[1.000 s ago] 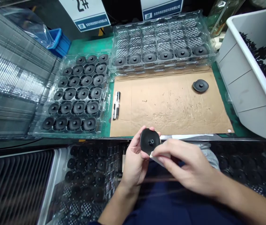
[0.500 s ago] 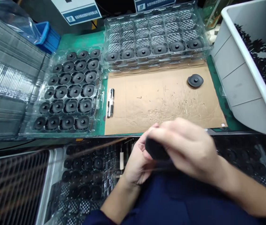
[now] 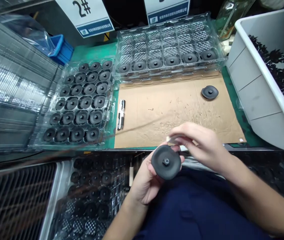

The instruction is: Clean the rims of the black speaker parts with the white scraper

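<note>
Head view: the left hand (image 3: 145, 178) grips a round black disc (image 3: 166, 162) by its edge, face up, with a small hub at its centre, just below the near edge of the cardboard sheet (image 3: 177, 110). The right hand (image 3: 202, 146) pinches a small pale tool (image 3: 172, 139) just above the disc; what it is cannot be made out, perhaps a blade. A second disc (image 3: 209, 92) lies on the cardboard's far right. A full clear tray (image 3: 80, 103) sits to the left, a partly filled tray (image 3: 169, 46) behind, and a white bin (image 3: 262, 76) to the right.
</note>
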Demonstrator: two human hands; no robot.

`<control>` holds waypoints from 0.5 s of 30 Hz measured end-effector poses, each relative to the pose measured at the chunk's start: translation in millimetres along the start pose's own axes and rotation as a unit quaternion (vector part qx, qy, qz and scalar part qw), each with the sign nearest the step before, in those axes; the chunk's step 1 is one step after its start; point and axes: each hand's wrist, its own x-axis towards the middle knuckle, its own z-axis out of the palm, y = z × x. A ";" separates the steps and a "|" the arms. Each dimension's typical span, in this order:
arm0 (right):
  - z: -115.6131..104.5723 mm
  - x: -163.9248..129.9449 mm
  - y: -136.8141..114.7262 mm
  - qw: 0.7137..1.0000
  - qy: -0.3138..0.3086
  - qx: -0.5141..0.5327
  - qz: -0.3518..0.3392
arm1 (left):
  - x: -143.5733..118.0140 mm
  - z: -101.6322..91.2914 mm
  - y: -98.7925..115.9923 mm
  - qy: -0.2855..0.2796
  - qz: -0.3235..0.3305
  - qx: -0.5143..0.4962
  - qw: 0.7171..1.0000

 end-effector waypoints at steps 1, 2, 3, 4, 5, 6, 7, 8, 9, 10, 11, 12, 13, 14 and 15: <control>-0.3 -5.9 7.9 0.998 0.005 -0.009 0.054 | -1.8 -1.3 -0.2 -0.014 0.002 -0.018 1.000; 1.3 -13.7 14.9 0.995 0.001 -0.017 0.102 | -3.3 -3.3 -0.5 -0.025 0.003 -0.035 0.999; 5.0 -23.1 20.6 0.990 -0.010 -0.017 0.140 | -4.3 -5.6 -0.9 -0.035 0.002 -0.049 0.998; 10.3 -33.5 25.0 0.985 -0.027 -0.009 0.171 | -4.7 -8.1 -1.1 -0.043 -0.001 -0.056 0.998; 16.6 -44.2 28.2 0.980 -0.048 0.006 0.194 | -4.6 -10.5 -1.3 -0.051 -0.005 -0.061 0.997; 22.9 -54.5 30.5 0.974 -0.071 0.024 0.213 | -4.1 -12.5 -1.1 -0.057 -0.008 -0.064 0.996; 28.0 -63.5 32.1 0.968 -0.091 0.042 0.228 | -3.5 -14.0 -0.8 -0.061 -0.010 -0.066 0.996; 31.2 -70.4 32.9 0.964 -0.102 0.054 0.241 | -2.9 -14.7 -0.2 -0.064 -0.012 -0.068 0.996; 31.7 -74.8 32.8 0.960 -0.099 0.057 0.254 | -2.3 -14.8 0.6 -0.066 -0.015 -0.068 0.995; 29.2 -76.3 31.5 0.959 -0.081 0.049 0.266 | -1.8 -14.2 1.4 -0.067 -0.019 -0.067 0.995; 24.2 -74.7 28.4 0.960 -0.049 0.033 0.275 | -1.4 -13.0 2.0 -0.070 -0.024 -0.066 0.995; 17.4 -70.3 23.1 0.961 -0.008 0.011 0.277 | -1.0 -11.5 2.2 -0.072 -0.028 -0.065 0.995; 9.9 -63.3 15.7 0.963 0.036 -0.014 0.268 | -0.5 -10.0 2.0 -0.073 -0.031 -0.064 0.995; 3.0 -54.3 6.5 0.966 0.079 -0.038 0.243 | 0.0 -8.5 1.2 -0.072 -0.035 -0.062 0.995; -2.3 -44.0 -3.7 0.972 0.111 -0.060 0.197 | 0.7 -7.4 -0.1 -0.063 -0.037 -0.059 0.996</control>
